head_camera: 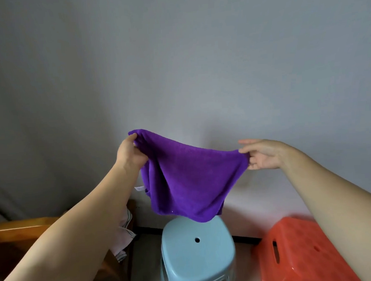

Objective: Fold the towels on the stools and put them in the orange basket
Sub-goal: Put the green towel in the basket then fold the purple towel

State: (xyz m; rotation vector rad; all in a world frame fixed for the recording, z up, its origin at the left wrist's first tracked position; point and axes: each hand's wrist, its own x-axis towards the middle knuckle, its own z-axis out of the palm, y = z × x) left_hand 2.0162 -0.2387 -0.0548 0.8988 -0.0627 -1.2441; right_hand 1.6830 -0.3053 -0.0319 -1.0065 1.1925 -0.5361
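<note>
- One orange basket (pixel 295 253) is sitting low on my right, past my right forearm; its holed wall and handle slot are showing, but I cannot tell what is lying inside it.
- One purple towel (pixel 189 179) is hanging in the air between my hands, spread wide along its top edge and sagging to a point at the bottom.
- That bottom point is dangling just above the far edge of the pale blue stool (pixel 198 254); whether it is touching the seat I cannot tell.
- My left hand (pixel 130 151) is gripping the towel's upper left corner, fingers curled into the bunched cloth, thumb lying over the top.
- My right hand (pixel 262 154) is pinching the upper right corner between thumb and forefinger, while the other fingers are curling loosely under the cloth's edge.
- Both my arms are reaching forward and up, holding the towel in front of the grey wall (pixel 175 65).
- A small white tag (pixel 139 188) is poking out from the towel's left side, below my left wrist.
- The stool is standing between a wooden seat (pixel 16 233) on the left and the basket on the right, its seat bearing a small round hole.
- A pale cloth (pixel 123 235) is draping over the wooden seat's edge, partly hidden behind my left forearm.
</note>
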